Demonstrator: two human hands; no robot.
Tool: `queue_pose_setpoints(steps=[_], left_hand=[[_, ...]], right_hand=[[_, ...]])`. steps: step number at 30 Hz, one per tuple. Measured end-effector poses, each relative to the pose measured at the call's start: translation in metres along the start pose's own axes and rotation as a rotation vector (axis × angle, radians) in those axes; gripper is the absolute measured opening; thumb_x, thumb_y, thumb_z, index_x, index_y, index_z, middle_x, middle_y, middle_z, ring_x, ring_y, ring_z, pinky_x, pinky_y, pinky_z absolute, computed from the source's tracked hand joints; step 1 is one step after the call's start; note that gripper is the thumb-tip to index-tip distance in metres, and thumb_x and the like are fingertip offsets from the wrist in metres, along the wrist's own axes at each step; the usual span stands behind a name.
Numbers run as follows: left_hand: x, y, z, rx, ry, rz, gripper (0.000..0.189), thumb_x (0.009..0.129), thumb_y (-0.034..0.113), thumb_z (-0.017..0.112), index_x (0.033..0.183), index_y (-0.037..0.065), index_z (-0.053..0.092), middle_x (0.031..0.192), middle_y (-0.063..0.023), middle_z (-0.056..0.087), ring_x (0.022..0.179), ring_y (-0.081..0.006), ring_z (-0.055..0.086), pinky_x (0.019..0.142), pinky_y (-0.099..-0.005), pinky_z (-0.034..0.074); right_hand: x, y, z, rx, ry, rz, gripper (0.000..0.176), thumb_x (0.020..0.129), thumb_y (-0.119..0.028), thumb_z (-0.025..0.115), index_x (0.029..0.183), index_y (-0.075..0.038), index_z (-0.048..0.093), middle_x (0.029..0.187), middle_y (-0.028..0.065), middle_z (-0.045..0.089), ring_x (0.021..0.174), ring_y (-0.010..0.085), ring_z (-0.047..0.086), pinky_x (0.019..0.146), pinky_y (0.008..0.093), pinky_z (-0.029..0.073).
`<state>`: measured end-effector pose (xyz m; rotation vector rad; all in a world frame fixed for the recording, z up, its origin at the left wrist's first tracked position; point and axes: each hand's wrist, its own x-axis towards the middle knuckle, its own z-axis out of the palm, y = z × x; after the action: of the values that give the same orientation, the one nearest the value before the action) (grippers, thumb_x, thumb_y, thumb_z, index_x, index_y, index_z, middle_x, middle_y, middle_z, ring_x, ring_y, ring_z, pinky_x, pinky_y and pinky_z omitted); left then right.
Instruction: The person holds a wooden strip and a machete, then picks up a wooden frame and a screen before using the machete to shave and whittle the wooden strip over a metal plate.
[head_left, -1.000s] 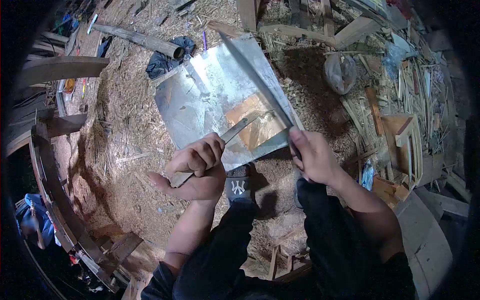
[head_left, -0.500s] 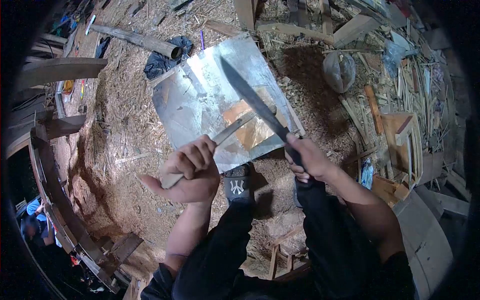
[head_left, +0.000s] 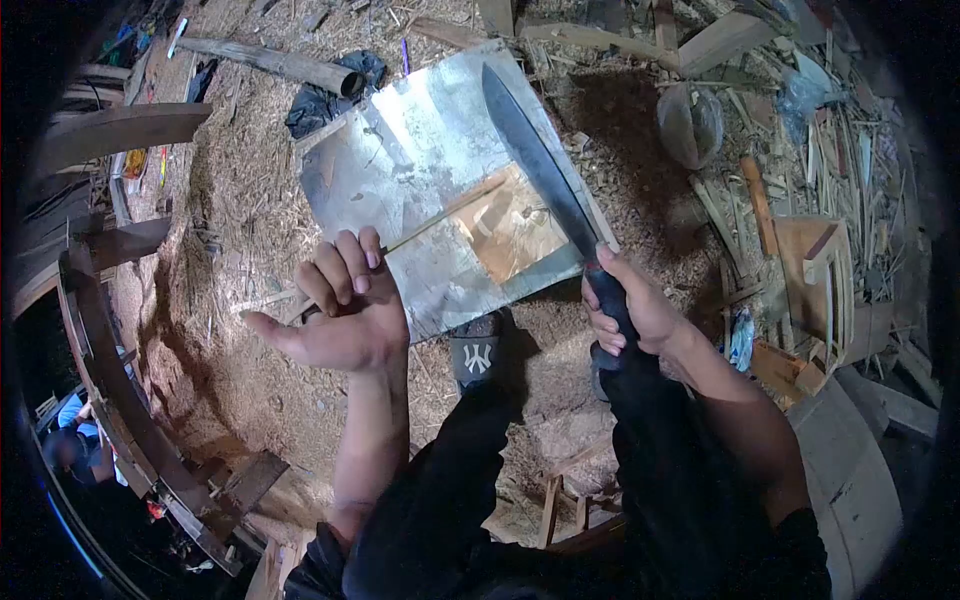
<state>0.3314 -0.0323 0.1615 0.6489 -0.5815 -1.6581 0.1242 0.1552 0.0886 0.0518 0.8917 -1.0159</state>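
My right hand (head_left: 640, 310) is wrapped round the dark handle of a machete (head_left: 535, 155), whose broad blade points up and away over the board. In my left hand (head_left: 350, 310), palm turned up and fingers loosely curled, lies a thin wooden stick (head_left: 430, 230). Its far end reaches over a brown wooden patch (head_left: 520, 235) on the board; the near part is partly hidden behind my fingers. Blade and stick are apart. Below both hands a flat board with a silvery metal surface (head_left: 410, 185) lies on the ground.
Wood shavings (head_left: 240, 180) cover the ground. A log (head_left: 280, 65) and a black plastic bag (head_left: 310, 115) lie beyond the board. To the right are a clear plastic bag (head_left: 690, 125), a wooden frame (head_left: 810, 270) and scrap strips. Curved timbers (head_left: 110, 380) and another person (head_left: 75, 450) are at left.
The machete has swung away from the stick, its tip moving up and right. My left hand has rolled palm up with its fingers loosened, and the stick has turned in it.
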Motion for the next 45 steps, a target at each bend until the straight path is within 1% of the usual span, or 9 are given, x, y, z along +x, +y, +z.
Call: queue_pose_setpoints(steps=[11,17,21,29,35,39,41,42,45], left_hand=[[-0.012,-0.013,-0.017,0.171,-0.618,0.150,0.087,0.079,0.093,0.015,0.055,0.010,0.022,0.049,-0.0029,0.029,0.045,-0.0188,0.023,0.053,-0.0379,0.025],[-0.031,-0.024,-0.008,0.288,-0.583,0.337,0.083,0.084,0.086,0.035,0.055,0.008,0.031,0.053,-0.0055,0.039,0.046,-0.0210,0.036,0.051,-0.0378,0.038],[-0.035,-0.023,-0.003,0.421,-0.591,0.386,0.072,0.096,0.062,0.047,0.055,0.004,0.036,0.054,-0.0068,0.042,0.046,-0.0206,0.043,0.048,-0.0351,0.041],[-0.032,-0.024,-0.008,0.437,-0.653,0.465,0.047,0.102,0.011,0.044,0.057,-0.001,0.038,0.052,-0.0089,0.041,0.044,-0.0222,0.042,0.046,-0.0348,0.040],[-0.034,-0.032,-0.011,0.325,-0.481,0.424,0.049,0.106,0.014,0.037,0.059,-0.002,0.038,0.054,-0.0078,0.040,0.047,-0.0202,0.040,0.046,-0.0340,0.036],[-0.033,-0.034,-0.015,0.308,-0.405,0.378,0.049,0.107,0.015,0.035,0.060,-0.001,0.037,0.054,-0.0064,0.039,0.048,-0.0167,0.038,0.047,-0.0324,0.035],[-0.033,-0.032,-0.013,0.275,-0.379,0.363,0.049,0.107,0.015,0.035,0.060,-0.001,0.037,0.053,-0.0059,0.039,0.048,-0.0158,0.037,0.047,-0.0318,0.034],[-0.034,-0.031,-0.012,0.242,-0.355,0.338,0.050,0.107,0.015,0.035,0.060,-0.001,0.037,0.053,-0.0054,0.039,0.048,-0.0150,0.035,0.048,-0.0313,0.033],[-0.031,-0.031,-0.013,0.196,-0.316,0.245,0.049,0.107,0.013,0.035,0.059,-0.001,0.037,0.053,-0.0044,0.040,0.048,-0.0136,0.033,0.048,-0.0308,0.032]], right_hand=[[0.000,-0.005,0.022,-0.646,0.375,-0.315,0.047,0.103,-0.042,0.045,0.119,0.001,0.056,0.063,0.0047,0.055,0.051,0.0128,0.054,0.050,0.0281,0.044],[-0.001,-0.003,0.026,-1.059,0.418,-0.705,0.062,0.102,-0.043,0.047,0.147,-0.002,0.038,0.132,0.0281,0.057,0.120,0.0387,0.058,0.103,0.0432,0.041],[-0.005,-0.010,0.028,-1.092,0.268,-0.558,0.066,0.102,-0.050,0.045,0.155,-0.013,0.030,0.100,0.0176,0.069,0.069,0.0159,0.064,0.068,0.0318,0.054],[0.004,-0.013,0.028,-1.338,0.184,-0.795,0.051,0.098,-0.007,0.051,0.148,-0.004,0.042,0.072,0.0120,0.054,0.063,0.0145,0.048,0.063,0.0279,0.046],[-0.004,-0.010,0.033,-1.287,0.139,-1.078,0.047,0.097,-0.006,0.051,0.143,0.001,0.046,0.121,0.0285,0.064,0.104,0.0322,0.070,0.084,0.0326,0.052],[0.002,-0.019,0.042,-1.463,0.288,-0.456,0.045,0.101,-0.010,0.047,0.144,0.002,0.044,0.121,0.0256,0.065,0.101,0.0300,0.071,0.084,0.0320,0.052],[0.003,-0.021,0.036,-1.347,0.356,-0.652,0.045,0.103,-0.014,0.044,0.145,0.001,0.043,0.120,0.0254,0.065,0.096,0.0303,0.072,0.082,0.0323,0.053],[0.011,-0.023,0.029,-1.533,0.320,-1.030,0.051,0.107,-0.031,0.040,0.151,-0.005,0.036,0.064,0.0013,0.054,0.052,0.0083,0.049,0.051,0.0248,0.042],[-0.007,-0.011,0.023,-1.326,0.268,-1.031,0.051,0.107,-0.031,0.039,0.151,-0.005,0.036,0.070,0.0052,0.059,0.052,0.0103,0.054,0.050,0.0264,0.044]])
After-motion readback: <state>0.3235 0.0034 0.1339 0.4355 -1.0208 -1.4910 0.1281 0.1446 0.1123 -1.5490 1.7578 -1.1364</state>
